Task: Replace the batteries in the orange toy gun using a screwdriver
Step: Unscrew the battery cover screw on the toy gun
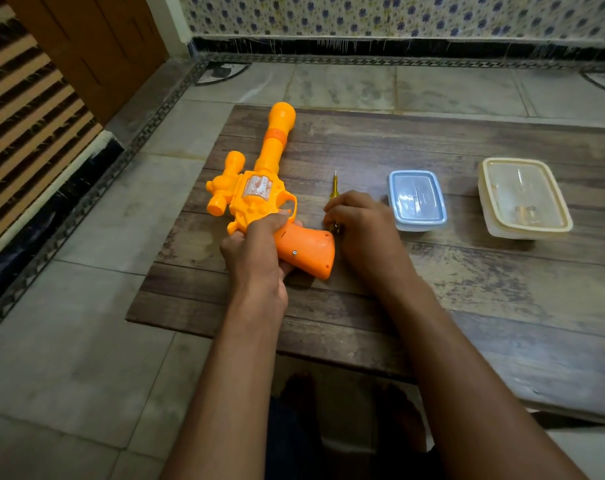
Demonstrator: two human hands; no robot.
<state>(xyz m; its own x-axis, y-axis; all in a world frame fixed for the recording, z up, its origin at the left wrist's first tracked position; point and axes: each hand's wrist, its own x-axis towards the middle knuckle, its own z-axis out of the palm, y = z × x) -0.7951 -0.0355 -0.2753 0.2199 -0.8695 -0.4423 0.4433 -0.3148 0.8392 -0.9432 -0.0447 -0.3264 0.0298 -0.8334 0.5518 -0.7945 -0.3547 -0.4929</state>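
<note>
1. Looking down from the head camera: a low, worn, dark wooden plank table [432,150] sits on a grey tiled floor [69,341], and the big orange plastic toy gun [259,188] lies flat on the table's left part, its long barrel pointing away toward the far edge.
2. Left hand [256,251] is gripping the gun where the body meets the darker orange handle, fingers curled round it, forefinger up by the trigger guard. You can see a small silver screw [295,252] in the side of the handle, just right of that hand.
3. Right hand [360,223] is just right of the handle, fingers curled down over the yellow see-through screwdriver [335,187] that lies on the table. Its metal tip sticks out past the fingers, pointing away. Looks like the hand is closed round the tool's handle, with the tool still down at table level.
4. Just right of that hand there's a small clear rectangular plastic box with a pale blue lid [417,200], lid on.
5. Further right, well apart from the gun, sits a bigger clear plastic box with a cream lid [523,197]. Something small and brassy is inside, too blurry to tell what.
6. Patterned tiled wall [398,15] at the back.
</note>
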